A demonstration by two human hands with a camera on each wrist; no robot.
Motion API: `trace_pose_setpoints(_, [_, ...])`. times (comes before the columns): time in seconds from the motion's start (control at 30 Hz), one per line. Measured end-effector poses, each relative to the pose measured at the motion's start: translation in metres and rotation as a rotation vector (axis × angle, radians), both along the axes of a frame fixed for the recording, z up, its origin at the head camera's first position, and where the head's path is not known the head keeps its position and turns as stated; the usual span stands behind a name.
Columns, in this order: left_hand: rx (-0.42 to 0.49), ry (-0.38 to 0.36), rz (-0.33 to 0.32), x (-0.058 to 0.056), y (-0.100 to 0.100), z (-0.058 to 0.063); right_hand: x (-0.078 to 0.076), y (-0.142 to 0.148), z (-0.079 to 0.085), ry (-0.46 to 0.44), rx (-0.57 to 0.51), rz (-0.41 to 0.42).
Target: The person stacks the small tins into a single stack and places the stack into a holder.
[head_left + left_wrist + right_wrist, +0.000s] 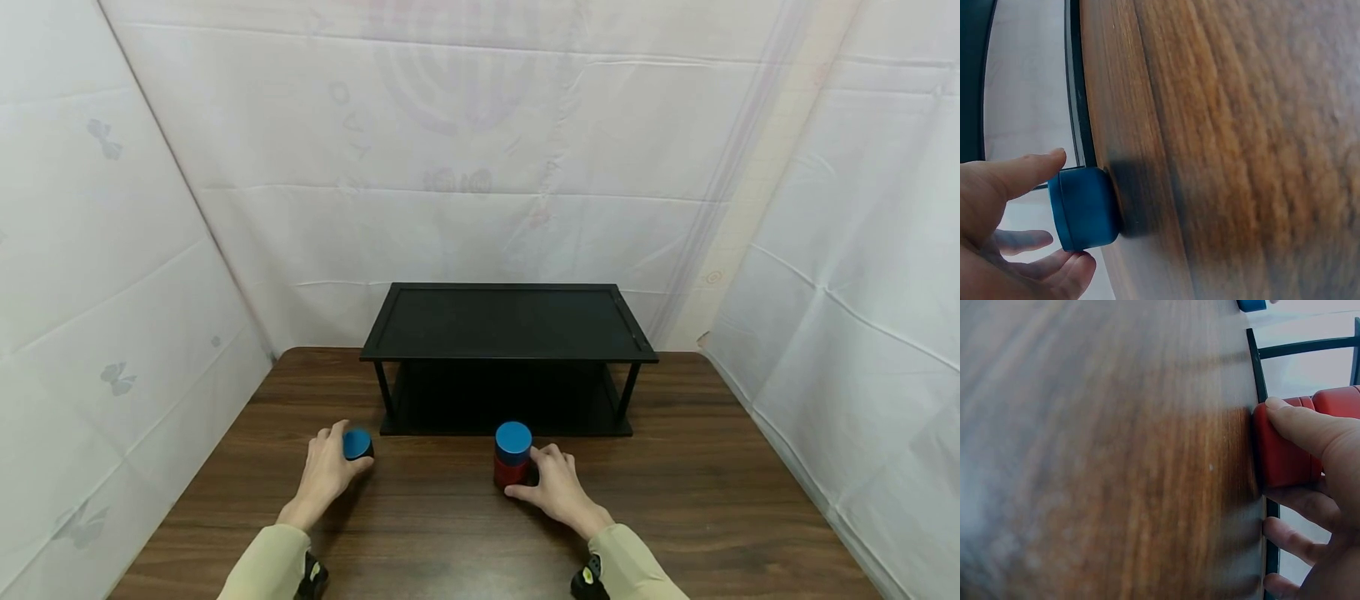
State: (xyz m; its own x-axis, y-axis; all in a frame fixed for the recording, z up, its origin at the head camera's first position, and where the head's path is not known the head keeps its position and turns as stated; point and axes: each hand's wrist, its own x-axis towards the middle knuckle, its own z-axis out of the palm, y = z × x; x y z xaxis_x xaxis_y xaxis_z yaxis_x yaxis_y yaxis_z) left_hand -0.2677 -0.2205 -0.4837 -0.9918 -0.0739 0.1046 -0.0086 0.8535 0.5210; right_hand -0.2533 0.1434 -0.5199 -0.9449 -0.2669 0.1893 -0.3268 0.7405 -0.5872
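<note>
"From where I'm standing, white sheeting (pixel 465 167) walls in the whole wooden table (pixel 435 533). What's on it?"

"Biggest is the two-tier black shelf (pixel 502 321), towards the back. The person's right hand (pixel 558 487) is near its front edge, thumb and fingers pinching a red-and-blue container (pixel 512 471) that stands upright on the wood."

"Good hold?"

"Low down — the thumb presses the bottom red section, with more of it rising above. (I can't tell whether that's one piece or two stacked.) If the upper part is loose, a quick tilt could send it over, since nothing steadies the top."

"And the left hand (pixel 324 469)?"

"It closes round the shorter blue container (pixel 357 442), set apart to the left, in front of the shelf's corner. Thumb on one side, fingers on the other; how firmly they press, I can't tell."

"So that's the risk there?"

"I'd say so: the sides look smooth, and the thumb sits near the top edge, so a weak pinch could slip or tip it. On the right, a careless push forward could knock the shelf — it's that near."
</note>
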Motion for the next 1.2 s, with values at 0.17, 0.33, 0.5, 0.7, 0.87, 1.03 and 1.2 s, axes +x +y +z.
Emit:
trace_pose_setpoints(0.17, [0.006,-0.008,0.011,-0.002,0.000,-0.002,0.000,0.000,-0.001,0.010,0.001,-0.002])
trace_pose_setpoints(0.33, [0.013,-0.009,0.019,-0.002,-0.001,-0.004,0.000,0.000,-0.002,0.011,0.002,-0.008])
trace_pose_setpoints(0.5, [0.017,-0.002,0.017,-0.003,-0.001,-0.005,0.000,0.000,-0.001,0.013,-0.001,-0.002])
trace_pose_setpoints(0.7, [0.020,0.007,0.017,-0.004,-0.002,-0.007,0.001,0.001,-0.001,0.008,-0.002,0.001])
trace_pose_setpoints(0.87, [0.018,0.007,0.026,-0.005,-0.002,-0.010,0.001,0.000,-0.001,0.000,0.002,0.003])
trace_pose_setpoints(1.03, [0.019,-0.005,0.030,-0.006,-0.002,-0.012,0.001,0.000,-0.001,0.001,0.009,0.004])
trace_pose_setpoints(1.2, [0.023,-0.005,0.022,-0.007,-0.003,-0.013,0.000,0.000,0.000,0.004,0.009,-0.001])
